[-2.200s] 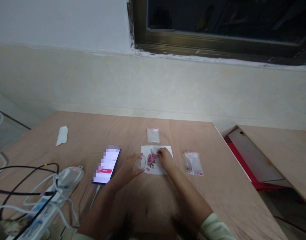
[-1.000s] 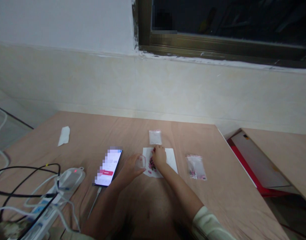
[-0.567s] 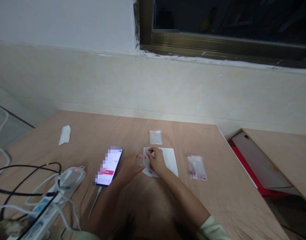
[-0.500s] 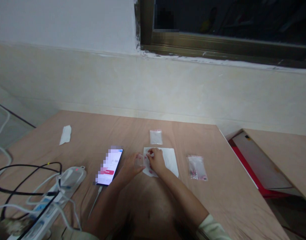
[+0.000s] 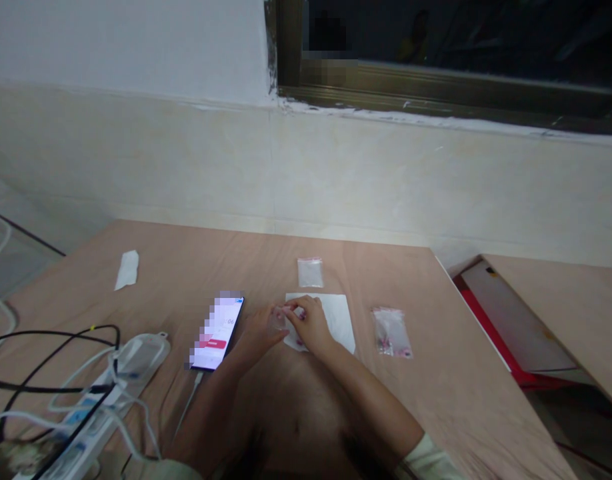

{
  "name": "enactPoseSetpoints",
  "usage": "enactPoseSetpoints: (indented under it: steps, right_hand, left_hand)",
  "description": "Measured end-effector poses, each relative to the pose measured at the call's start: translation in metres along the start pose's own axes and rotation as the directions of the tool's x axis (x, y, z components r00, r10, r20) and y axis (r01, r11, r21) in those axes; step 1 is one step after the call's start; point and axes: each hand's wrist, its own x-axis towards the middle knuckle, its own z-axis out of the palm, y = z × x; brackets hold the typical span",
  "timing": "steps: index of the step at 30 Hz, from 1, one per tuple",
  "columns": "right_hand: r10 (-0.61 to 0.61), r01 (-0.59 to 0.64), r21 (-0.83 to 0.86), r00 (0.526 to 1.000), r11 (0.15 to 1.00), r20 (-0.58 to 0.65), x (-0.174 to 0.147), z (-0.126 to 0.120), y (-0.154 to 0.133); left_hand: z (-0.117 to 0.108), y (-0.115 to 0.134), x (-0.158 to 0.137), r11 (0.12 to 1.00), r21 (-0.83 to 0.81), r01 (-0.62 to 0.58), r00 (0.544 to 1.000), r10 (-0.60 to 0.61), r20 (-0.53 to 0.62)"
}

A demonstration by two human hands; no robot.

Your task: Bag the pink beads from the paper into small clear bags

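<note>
My left hand (image 5: 262, 331) is closed on a small clear plastic bag (image 5: 278, 320), held between thumb and fingers at the left edge of a white paper sheet (image 5: 340, 320). Over that sheet, my right hand (image 5: 310, 325) has its fingertips pinched together right at the bag's opening. Whatever is in that pinch is too small to make out. A few small pink-red pieces (image 5: 299, 342) lie on the paper, partly covered by my right hand.
A small zip bag (image 5: 311, 273) lies behind the paper; another with small reddish pieces (image 5: 392, 333) is to its right. Left of my hands lie a lit phone (image 5: 217, 333) on a cable, a power strip (image 5: 136, 367) with tangled cords, and a white scrap (image 5: 127, 270).
My right hand's fingertips have moved left from over the paper to the small bag. My left hand stays in place with the bag.
</note>
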Motion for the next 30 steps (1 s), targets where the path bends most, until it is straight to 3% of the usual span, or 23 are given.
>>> enactPoseSetpoints:
  steps: [2,5,8,11,15,17,20,23,27,30]
  right_hand:
    - [0.105,-0.108,-0.109,0.994,0.988,-0.039,0.001,-0.003,0.004]
    - [0.303,-0.319,-0.355,0.948,0.879,-0.102,0.005,-0.002,0.017]
    - [0.374,-0.361,-0.496,0.924,0.790,-0.077,0.010,0.001,0.025]
    - [0.386,-0.350,-0.534,0.921,0.770,-0.047,0.013,0.004,0.028]
    - [0.386,-0.358,-0.516,0.921,0.778,-0.057,0.015,0.001,0.026]
    - [0.357,-0.356,-0.441,0.930,0.824,-0.084,0.013,-0.003,0.022]
    - [0.191,-0.201,-0.220,0.979,0.955,-0.067,0.006,-0.006,0.011]
    - [0.032,-0.033,-0.030,0.999,0.999,-0.024,-0.003,-0.007,0.004]
    - [0.113,-0.120,-0.098,0.991,0.988,-0.076,-0.006,-0.009,0.022]
    - [0.177,-0.182,-0.188,0.983,0.965,-0.045,-0.005,-0.010,0.047]
  left_hand:
    - [-0.001,0.006,0.001,1.000,0.013,0.022,1.000,-0.022,0.009]
    - [-0.003,0.014,0.000,0.999,0.028,0.044,0.999,-0.045,0.012]
    - [-0.005,0.017,-0.002,0.998,0.031,0.046,0.999,-0.046,0.025]
    - [-0.006,0.016,-0.003,0.999,0.026,0.041,0.999,-0.042,0.022]
    - [-0.006,0.013,-0.003,0.999,0.033,0.036,0.999,-0.037,0.016]
    - [-0.006,0.012,-0.002,0.999,0.032,0.025,1.000,-0.026,0.013]
    - [-0.003,0.012,0.000,0.999,0.035,0.032,0.999,-0.033,0.021]
    - [0.000,0.012,0.002,0.999,0.031,0.044,0.998,-0.045,0.031]
    - [-0.001,0.011,0.001,0.999,0.019,0.041,0.998,-0.041,0.038]
    - [-0.004,0.011,-0.002,0.998,0.011,0.057,0.997,-0.058,0.043]
